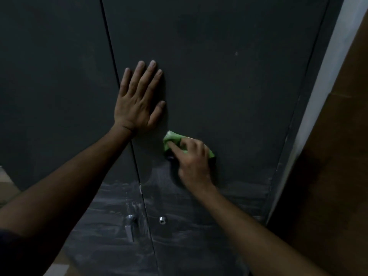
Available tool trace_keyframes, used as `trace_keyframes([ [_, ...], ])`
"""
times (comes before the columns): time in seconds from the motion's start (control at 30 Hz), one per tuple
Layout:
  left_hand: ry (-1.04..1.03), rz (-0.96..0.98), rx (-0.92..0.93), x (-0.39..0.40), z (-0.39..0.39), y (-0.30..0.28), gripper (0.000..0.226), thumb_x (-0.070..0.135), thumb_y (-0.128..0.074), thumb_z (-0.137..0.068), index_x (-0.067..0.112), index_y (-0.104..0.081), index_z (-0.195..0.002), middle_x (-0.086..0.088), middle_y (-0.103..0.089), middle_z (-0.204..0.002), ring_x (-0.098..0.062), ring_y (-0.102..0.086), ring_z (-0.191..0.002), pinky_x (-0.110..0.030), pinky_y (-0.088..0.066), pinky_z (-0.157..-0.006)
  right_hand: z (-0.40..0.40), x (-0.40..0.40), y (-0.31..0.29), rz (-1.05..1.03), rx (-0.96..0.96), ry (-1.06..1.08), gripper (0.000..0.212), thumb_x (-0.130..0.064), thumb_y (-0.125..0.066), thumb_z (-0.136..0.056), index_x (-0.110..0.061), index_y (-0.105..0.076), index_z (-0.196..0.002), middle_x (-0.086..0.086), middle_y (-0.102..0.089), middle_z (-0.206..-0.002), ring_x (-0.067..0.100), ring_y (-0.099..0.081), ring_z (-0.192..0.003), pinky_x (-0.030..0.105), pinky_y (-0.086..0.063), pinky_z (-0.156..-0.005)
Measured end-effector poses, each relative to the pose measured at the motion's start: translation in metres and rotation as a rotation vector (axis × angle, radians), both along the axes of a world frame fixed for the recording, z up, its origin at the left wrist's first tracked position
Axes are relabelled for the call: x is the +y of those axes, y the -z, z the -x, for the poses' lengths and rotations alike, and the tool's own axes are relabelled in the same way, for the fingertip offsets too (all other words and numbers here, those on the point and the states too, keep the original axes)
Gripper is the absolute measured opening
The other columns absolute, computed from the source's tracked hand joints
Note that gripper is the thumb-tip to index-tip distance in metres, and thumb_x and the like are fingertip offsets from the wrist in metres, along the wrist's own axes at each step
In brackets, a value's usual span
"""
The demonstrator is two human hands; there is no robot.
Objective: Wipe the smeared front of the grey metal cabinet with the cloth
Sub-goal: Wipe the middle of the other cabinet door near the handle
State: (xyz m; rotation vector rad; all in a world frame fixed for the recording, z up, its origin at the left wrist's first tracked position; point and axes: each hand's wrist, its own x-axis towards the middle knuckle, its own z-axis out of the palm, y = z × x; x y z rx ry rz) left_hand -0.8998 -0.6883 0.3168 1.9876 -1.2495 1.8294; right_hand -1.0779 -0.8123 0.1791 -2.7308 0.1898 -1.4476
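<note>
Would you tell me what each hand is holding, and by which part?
The right hand grips the bunched green cloth around its middle; the left hand holds nothing, pressed flat on the cabinet.

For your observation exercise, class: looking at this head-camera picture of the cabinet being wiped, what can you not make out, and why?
- Cabinet top and bottom: cut off by the head view's edges.
- Most of the green cloth: hidden under the right hand.
- Door behind the left hand: covered by its flat palm.
- Handle and keyhole: too dim and small for detail.
- Smears low down: partly hidden by both forearms.
</note>
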Motion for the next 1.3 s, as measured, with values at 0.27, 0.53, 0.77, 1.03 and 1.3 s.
trace_keyframes([
  [0.27, -0.008, 0.014, -0.008, 0.0, -0.002, 0.001, 0.077, 0.054, -0.039, -0.104, 0.015, -0.017, -0.166, -0.01, -0.015, -0.173, -0.03, -0.008, -0.161, -0.051, -0.007, -0.131, 0.018, -0.006, 0.026, 0.25, 0.288, -0.126, 0.047, -0.019, -0.041, -0.08, -0.031, -0.075, -0.111, 0.002, -0.064, -0.106, 0.029, -0.058, -0.098, 0.042, -0.05, -0.08],
  [0.53, 0.003, 0.016, -0.02, 0.001, -0.002, 0.0, 0.077, 0.054, -0.039, -0.104, 0.015, -0.017, -0.166, -0.009, -0.015, -0.174, -0.028, -0.007, -0.161, -0.052, -0.008, -0.131, -0.007, 0.034, 0.048, 0.441, 0.474, -0.191, 0.052, -0.024, -0.036, -0.087, -0.037, -0.064, -0.129, -0.004, -0.061, -0.123, 0.022, -0.057, -0.111, 0.037, -0.052, -0.088],
  [0.77, 0.004, 0.018, -0.006, 0.001, 0.001, 0.0, 0.077, 0.054, -0.04, -0.104, 0.014, -0.019, -0.166, -0.011, -0.018, -0.173, -0.03, -0.01, -0.161, -0.053, -0.01, -0.13, 0.004, -0.01, 0.018, 0.149, 0.181, -0.054, 0.045, -0.017, -0.047, -0.08, -0.033, -0.072, -0.114, 0.0, -0.06, -0.104, 0.026, -0.052, -0.096, 0.04, -0.042, -0.079],
  [1.03, 0.006, 0.001, -0.005, 0.001, 0.001, -0.001, 0.077, 0.054, -0.039, -0.105, 0.015, -0.015, -0.167, -0.01, -0.015, -0.174, -0.03, -0.01, -0.161, -0.051, -0.007, -0.131, 0.046, -0.037, 0.057, 0.484, 0.433, -0.155, 0.024, -0.029, -0.075, -0.076, -0.035, -0.075, -0.099, -0.006, -0.066, -0.107, 0.02, -0.064, -0.097, 0.034, -0.052, -0.078],
  [1.3, 0.013, -0.009, 0.031, 0.004, 0.004, 0.0, 0.077, 0.055, -0.035, -0.105, 0.015, -0.013, -0.167, -0.009, -0.012, -0.174, -0.029, -0.005, -0.162, -0.051, -0.005, -0.131, 0.053, -0.065, 0.009, 0.158, 0.12, 0.043, 0.055, -0.006, -0.049, -0.074, -0.031, -0.067, -0.119, 0.003, -0.059, -0.113, 0.029, -0.053, -0.104, 0.04, -0.042, -0.084],
])
